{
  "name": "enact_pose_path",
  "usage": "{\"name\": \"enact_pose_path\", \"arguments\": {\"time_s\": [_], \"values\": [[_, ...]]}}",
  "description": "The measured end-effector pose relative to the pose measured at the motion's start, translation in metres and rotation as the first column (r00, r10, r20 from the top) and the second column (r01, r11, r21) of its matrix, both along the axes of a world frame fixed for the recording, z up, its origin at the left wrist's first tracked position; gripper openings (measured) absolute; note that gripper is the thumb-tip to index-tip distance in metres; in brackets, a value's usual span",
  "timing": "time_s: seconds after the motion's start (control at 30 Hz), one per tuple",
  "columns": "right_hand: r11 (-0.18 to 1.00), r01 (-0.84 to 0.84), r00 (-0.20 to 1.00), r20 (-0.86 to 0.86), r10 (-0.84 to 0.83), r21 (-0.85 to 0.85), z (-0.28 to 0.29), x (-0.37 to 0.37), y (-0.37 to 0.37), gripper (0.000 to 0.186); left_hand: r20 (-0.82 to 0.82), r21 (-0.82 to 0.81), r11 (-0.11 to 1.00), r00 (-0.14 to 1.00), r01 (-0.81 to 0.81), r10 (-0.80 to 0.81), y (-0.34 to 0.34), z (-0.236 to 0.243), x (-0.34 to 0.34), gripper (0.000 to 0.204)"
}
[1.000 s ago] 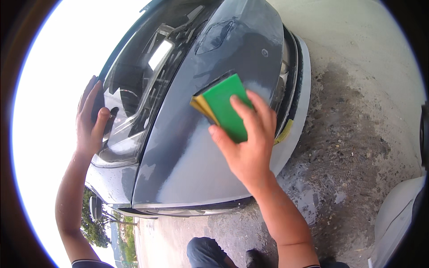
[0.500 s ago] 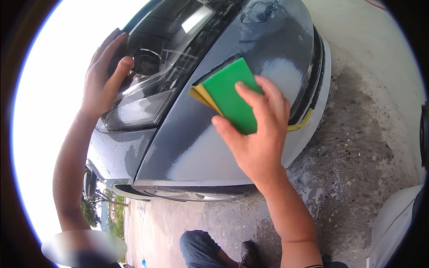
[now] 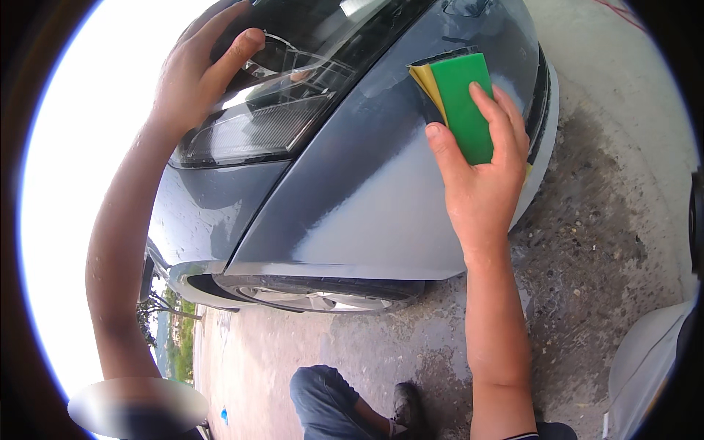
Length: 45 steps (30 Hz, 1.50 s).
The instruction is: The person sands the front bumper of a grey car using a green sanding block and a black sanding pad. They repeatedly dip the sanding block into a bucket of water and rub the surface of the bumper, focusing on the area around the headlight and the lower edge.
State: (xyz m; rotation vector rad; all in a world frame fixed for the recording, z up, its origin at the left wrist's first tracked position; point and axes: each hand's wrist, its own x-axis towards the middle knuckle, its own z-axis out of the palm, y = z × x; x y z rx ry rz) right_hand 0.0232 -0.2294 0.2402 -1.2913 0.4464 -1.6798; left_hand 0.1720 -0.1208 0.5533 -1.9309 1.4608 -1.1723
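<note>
My right hand (image 3: 477, 158) grips a green sanding block (image 3: 462, 92), wrapped along one side in yellow-backed, dark sandpaper (image 3: 427, 84), against the gray painted body panel (image 3: 345, 161) of a car. The panel has pale, matte, sanded-looking patches. My left hand (image 3: 202, 77) rests at the upper left on the car’s dark headlight (image 3: 271, 125), its fingers stretched out and the thumb apart from them.
A wheel (image 3: 315, 297) shows under the panel. My bent leg (image 3: 323, 396) and a dark shoe (image 3: 403, 403) are at the bottom, on wet, stained concrete (image 3: 587, 235). A pale vehicle part (image 3: 645, 367) stands at lower right, red lines (image 3: 616, 11) at upper right, trees at far left.
My right hand has moved up and to the right with the sanding block. My left hand sits higher in the picture, and the car appears shifted right, with more of the wheel showing.
</note>
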Motion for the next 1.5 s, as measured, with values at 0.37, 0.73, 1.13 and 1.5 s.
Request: {"name": "enact_pose_path", "arguments": {"time_s": [0.37,0.73,1.13,1.5], "values": [[0.982,-0.085,0.994,-0.08,0.072,-0.17,-0.013,-0.013,0.083,0.06,-0.267,0.068,0.997,0.963,-0.021,0.038,-0.012,-0.019,-0.033,0.076],[0.968,-0.106,0.985,-0.155,0.071,-0.228,0.014,-0.018,0.115,0.059,-0.197,0.07,0.997,0.98,0.035,-0.02,-0.005,-0.021,-0.025,0.08],[0.975,-0.048,0.991,-0.135,0.019,-0.215,-0.001,-0.014,0.124,0.059,-0.2,0.056,0.993,0.976,0.102,-0.089,-0.006,-0.023,-0.02,0.074],[1.0,-0.006,1.0,-0.028,0.006,-0.012,-0.018,-0.003,0.025,0.056,-0.193,0.038,0.993,0.976,0.111,-0.101,-0.008,-0.025,-0.014,0.075]]}}
